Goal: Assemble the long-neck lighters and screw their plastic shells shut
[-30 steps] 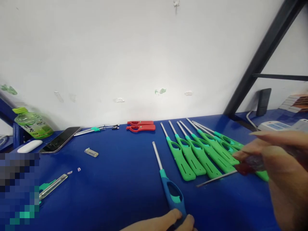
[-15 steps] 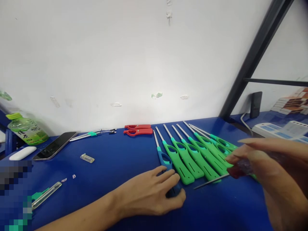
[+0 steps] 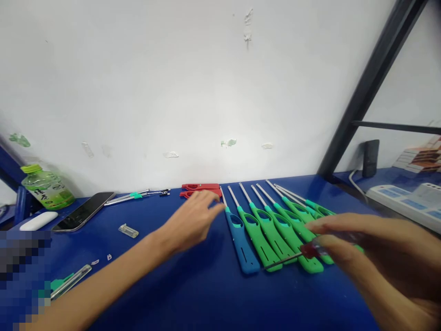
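Note:
My left hand is over the red lighter casings by the wall, covering part of the nearer one. Its thumb stands apart from the fingers and nothing shows in its grasp; contact with the casing is unclear. A screwdriver with a clear and red handle is gripped in my right hand, its thin shaft pointing left over the green lighters. One blue long-necked lighter lies at the left end of a row of several green lighters, metal tubes toward the wall.
On the left are a green-capped bottle, a phone, a white oval case and metal rods. A small clear part lies nearer. A dark metal post and a white power strip are right.
My left hand has let go of the blue lighter and moved up and left to the red casings. My right hand has shifted slightly left with the screwdriver.

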Motion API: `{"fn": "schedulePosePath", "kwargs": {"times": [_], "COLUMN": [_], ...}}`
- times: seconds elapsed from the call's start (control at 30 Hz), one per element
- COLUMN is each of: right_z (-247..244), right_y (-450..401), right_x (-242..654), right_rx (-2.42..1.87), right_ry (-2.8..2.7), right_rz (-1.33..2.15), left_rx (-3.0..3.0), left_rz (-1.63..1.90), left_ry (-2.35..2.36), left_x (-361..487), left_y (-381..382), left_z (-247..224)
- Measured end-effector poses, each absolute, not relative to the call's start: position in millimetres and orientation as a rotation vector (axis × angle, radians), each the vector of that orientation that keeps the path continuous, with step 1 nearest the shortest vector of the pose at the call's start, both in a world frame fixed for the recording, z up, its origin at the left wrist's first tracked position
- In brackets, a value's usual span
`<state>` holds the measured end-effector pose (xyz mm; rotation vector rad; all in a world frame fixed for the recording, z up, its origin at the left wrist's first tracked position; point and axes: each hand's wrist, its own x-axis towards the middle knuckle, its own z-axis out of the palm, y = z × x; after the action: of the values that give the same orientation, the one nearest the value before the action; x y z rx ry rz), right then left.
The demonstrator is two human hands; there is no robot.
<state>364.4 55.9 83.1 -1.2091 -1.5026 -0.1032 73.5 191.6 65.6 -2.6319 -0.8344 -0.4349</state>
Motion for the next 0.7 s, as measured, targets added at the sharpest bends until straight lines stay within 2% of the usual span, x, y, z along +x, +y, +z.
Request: {"fn": "schedulePosePath", "kwargs": {"times": [0.13,0.23,0.37,0.7], "right_z": [97.3,98.9,90.6,60.6], "right_y": [58.7,64.7,69.0,77.4], "right_x": [342.1,329.5,311.4,275.5], "right_rx": [-1.117,-1.079,-1.244,-1.513], "right_ry": [-1.740,-1.997,-2.169,-2.362], "right_rz": [0.007,0.341,0.722,0.694], "left_rx": [-2.498,-2.510,-2.567,-2.602], "left_rz": [-0.437,-0.381,-0.337,-0.262], "left_ry": [-1.218,-1.323,-1.337,-1.337], "left_x": [43.3,25.9,13.0,-13.9], "left_y": [240.1,259.6,260.1,207.7], "left_z": [61.2,49.8,38.9,32.3]}}
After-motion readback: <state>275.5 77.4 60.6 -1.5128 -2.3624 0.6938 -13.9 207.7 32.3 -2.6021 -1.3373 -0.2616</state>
